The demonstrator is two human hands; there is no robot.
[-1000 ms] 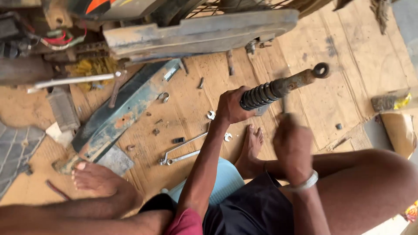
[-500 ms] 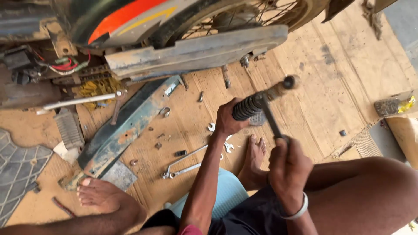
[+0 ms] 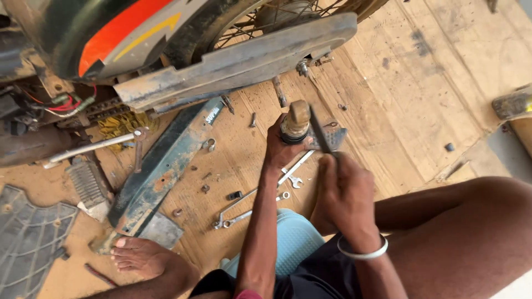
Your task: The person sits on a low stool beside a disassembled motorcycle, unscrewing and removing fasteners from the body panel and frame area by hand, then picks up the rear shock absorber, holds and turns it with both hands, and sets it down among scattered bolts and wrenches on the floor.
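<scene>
A: Hands in shot?
B: Two – left hand (image 3: 282,145) on one shock absorber (image 3: 295,123), right hand (image 3: 344,195) w/ one thin tool (image 3: 320,132).
A: Wrenches (image 3: 252,204) on the boards?
B: Three, approx.
A: Bare feet?
B: One clear foot (image 3: 141,256). One bangle (image 3: 363,253), one motorbike (image 3: 166,50), one chain cover (image 3: 160,166).

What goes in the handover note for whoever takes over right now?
Left hand: gripping the shock absorber upright, end toward the camera.
Right hand: holding a thin dark tool against the shock's top end.
Nearby: spanners and loose bolts on the wooden floor, long green cover, motorcycle ahead.
Done: shock is off the bike.
Left: work on its top end, unfinished.
</scene>
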